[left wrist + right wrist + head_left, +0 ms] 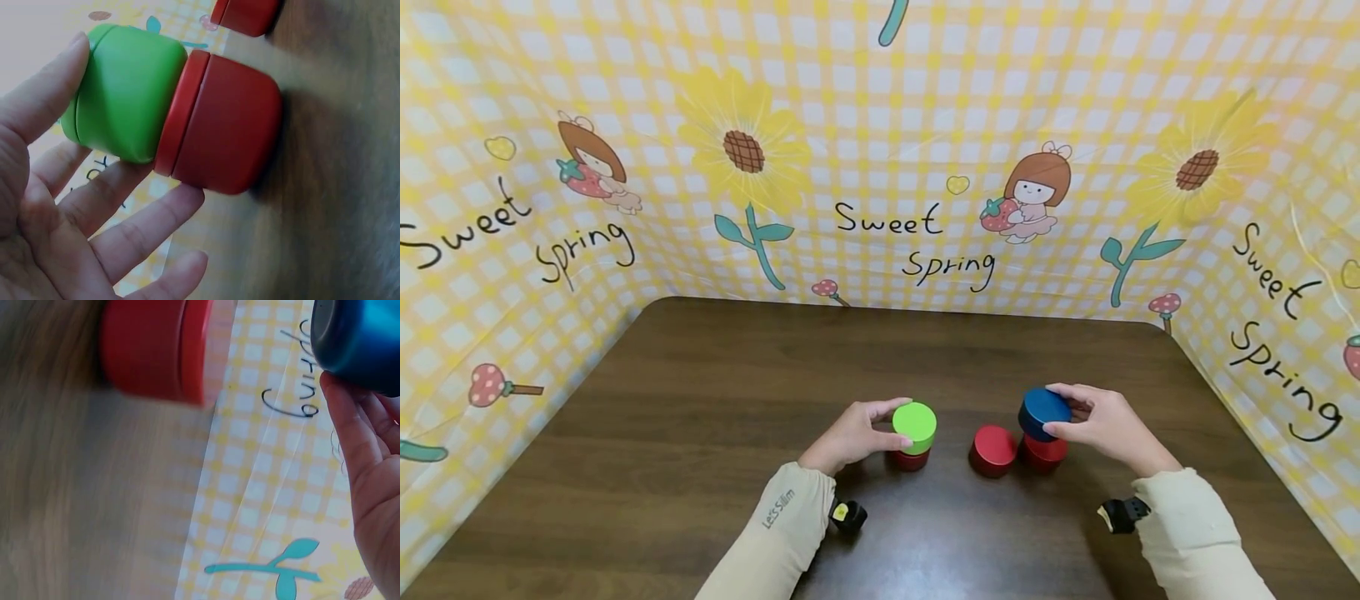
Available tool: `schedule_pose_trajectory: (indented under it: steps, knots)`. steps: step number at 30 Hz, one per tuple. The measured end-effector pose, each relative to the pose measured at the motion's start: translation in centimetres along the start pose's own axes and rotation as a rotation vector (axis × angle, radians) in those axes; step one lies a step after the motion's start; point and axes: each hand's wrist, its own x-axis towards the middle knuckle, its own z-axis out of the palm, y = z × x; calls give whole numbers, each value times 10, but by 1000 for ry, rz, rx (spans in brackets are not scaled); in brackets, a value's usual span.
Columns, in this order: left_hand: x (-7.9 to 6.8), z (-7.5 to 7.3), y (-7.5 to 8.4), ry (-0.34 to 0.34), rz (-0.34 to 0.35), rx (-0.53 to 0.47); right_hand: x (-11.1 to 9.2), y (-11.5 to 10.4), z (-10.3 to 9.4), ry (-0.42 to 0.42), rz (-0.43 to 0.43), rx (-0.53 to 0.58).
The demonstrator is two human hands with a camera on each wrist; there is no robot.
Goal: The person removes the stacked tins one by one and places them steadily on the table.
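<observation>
My left hand (853,435) pinches a round green tin (914,425) between thumb and fingers. The green tin sits on a red lidded tin (910,461), and in the left wrist view the two appear to touch. A fingertip (192,192) lies against the red tin's side. On the right, my right hand (1108,425) grips a dark blue tin (1043,408) by its side. Below the blue tin stands another red tin (1045,456). The right wrist view shows a gap between the blue tin (362,344) and a red tin (153,350).
A third red tin (992,452) stands between the two pairs, close beside the right-hand red one. All stand on a dark wooden table (737,375). A yellow checked cloth (880,125) with flower prints walls the back and sides.
</observation>
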Motion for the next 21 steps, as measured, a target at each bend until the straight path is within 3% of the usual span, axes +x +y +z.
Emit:
schedule_pose_trajectory:
  steps: [21]
  knots:
    - [-1,0,2,-2,-17,-46,-33,36,-31,92,120,-92]
